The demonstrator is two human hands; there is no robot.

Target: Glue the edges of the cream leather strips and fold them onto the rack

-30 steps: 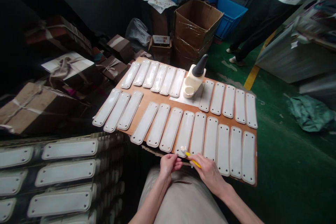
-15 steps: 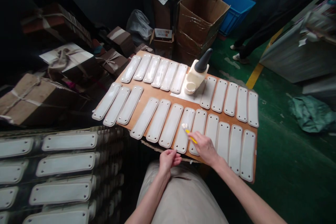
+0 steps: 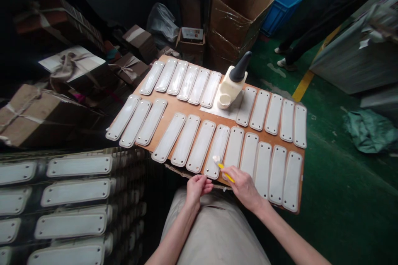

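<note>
My right hand [image 3: 242, 186] is closed round the yellow handle of a small brush [image 3: 226, 171]. Its pale bristles touch the lower half of a white strip [image 3: 219, 145] with rounded corners and metal dots at its ends. At that strip's near end, my left hand [image 3: 198, 190] pinches the edge between thumb and fingers. Similar strips lie in two rows on a brown board [image 3: 161, 109] over my lap. Behind the near row stands a cream plastic bottle [image 3: 231, 87] with a black conical part on top and a round opening in its side.
Racks of white strips [image 3: 76, 192] stand at lower left. Ribbon-tied boxes [image 3: 74, 66] are piled at the left. Past the board are a large cardboard box [image 3: 236, 20] and a blue crate [image 3: 281, 2]. A person's legs [image 3: 307, 25] and a green cloth bundle [image 3: 370, 130] are at the right.
The brush in my right hand has moved down the strip, toward its near end. My left hand stays at the strip's edge. The whole view has shifted slightly.
</note>
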